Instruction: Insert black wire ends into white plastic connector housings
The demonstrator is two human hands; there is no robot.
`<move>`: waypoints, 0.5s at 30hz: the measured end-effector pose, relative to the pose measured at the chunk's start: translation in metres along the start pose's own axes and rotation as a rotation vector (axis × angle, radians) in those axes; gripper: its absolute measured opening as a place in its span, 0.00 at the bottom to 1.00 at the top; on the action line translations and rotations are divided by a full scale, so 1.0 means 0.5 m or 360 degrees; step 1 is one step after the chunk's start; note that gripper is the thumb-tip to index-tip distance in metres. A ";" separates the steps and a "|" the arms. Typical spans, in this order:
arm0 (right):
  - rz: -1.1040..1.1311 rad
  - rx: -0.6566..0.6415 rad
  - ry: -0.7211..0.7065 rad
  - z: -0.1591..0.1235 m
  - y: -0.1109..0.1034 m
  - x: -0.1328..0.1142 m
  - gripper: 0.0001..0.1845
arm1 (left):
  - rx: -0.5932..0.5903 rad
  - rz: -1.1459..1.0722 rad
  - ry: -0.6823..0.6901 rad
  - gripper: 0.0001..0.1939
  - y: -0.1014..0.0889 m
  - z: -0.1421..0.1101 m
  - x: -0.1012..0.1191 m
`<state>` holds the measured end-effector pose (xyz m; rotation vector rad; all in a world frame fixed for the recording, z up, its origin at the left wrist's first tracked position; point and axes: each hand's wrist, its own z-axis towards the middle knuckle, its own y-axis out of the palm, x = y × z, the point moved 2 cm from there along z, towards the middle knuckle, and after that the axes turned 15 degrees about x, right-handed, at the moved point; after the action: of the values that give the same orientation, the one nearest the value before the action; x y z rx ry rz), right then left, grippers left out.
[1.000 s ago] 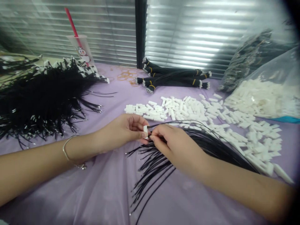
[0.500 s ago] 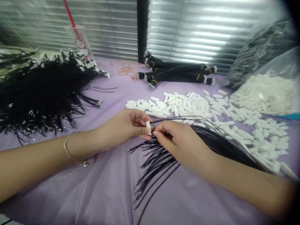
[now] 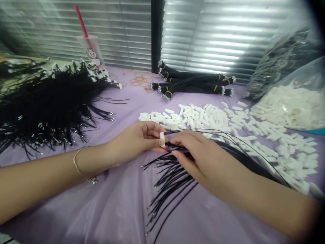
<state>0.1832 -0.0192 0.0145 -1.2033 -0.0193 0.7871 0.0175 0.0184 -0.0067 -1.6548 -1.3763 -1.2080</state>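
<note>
A small white plastic connector housing point(image 3: 162, 139) is pinched upright between the thumb and fingers of my left hand point(image 3: 142, 139). Black wires run from its right side, one at the upper end and others lower down. My right hand point(image 3: 198, 152) is just right of the housing, thumb and index finger apart, with black wires passing through the gap between them. Below that hand a fan of loose black wires point(image 3: 167, 186) lies on the cloth, their small metal terminals pointing left. The bundle continues rightward beneath my right wrist, which hides part of it.
Loose white housings point(image 3: 208, 117) spread behind and right of my hands. A heap of black wires with white ends point(image 3: 50, 105) lies left. Tied wire bundles point(image 3: 193, 83), rubber bands point(image 3: 139, 80), a cup with a red straw point(image 3: 92, 54) and a clear bag of white parts point(image 3: 291, 105) stand further back.
My right thumb and index finger have parted from their pinch on the wire and drawn slightly right, away from the housing. My left hand keeps its hold. The view has shifted slightly.
</note>
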 end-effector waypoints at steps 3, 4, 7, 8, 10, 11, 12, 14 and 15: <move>-0.0101 -0.0057 -0.0335 -0.009 -0.023 0.000 0.10 | -0.0026 -0.0061 -0.0017 0.08 -0.005 0.002 -0.001; -0.0102 -0.0143 -0.0416 -0.011 -0.025 0.002 0.08 | -0.0018 -0.0076 -0.0027 0.08 -0.006 0.003 -0.001; -0.0075 -0.0347 -0.0549 -0.014 -0.021 0.012 0.06 | 0.0027 -0.0115 -0.0049 0.09 -0.010 0.002 -0.001; -0.0080 -0.0367 -0.0564 -0.014 -0.018 0.014 0.07 | 0.0032 -0.0124 -0.0055 0.09 -0.010 0.002 -0.001; -0.0066 -0.0364 -0.0560 -0.013 -0.014 0.016 0.07 | 0.0018 -0.0141 -0.0063 0.09 -0.011 0.001 0.000; -0.0036 -0.0342 -0.0519 -0.012 -0.014 0.014 0.08 | 0.0003 -0.0147 -0.0064 0.10 -0.011 0.002 0.000; 0.0011 -0.0303 -0.0456 -0.011 -0.014 0.012 0.08 | -0.0010 -0.0156 -0.0061 0.10 -0.010 0.002 0.000; 0.0102 -0.0154 -0.0277 -0.009 -0.017 0.007 0.07 | -0.0039 -0.0165 -0.0061 0.09 -0.010 0.003 0.000; 0.0120 -0.0057 -0.0175 -0.008 -0.018 0.006 0.07 | -0.0042 -0.0167 -0.0065 0.09 -0.009 0.003 -0.001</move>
<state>0.1917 -0.0220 0.0193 -1.1989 -0.0794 0.9218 0.0135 0.0209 -0.0079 -1.6513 -1.4943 -1.2627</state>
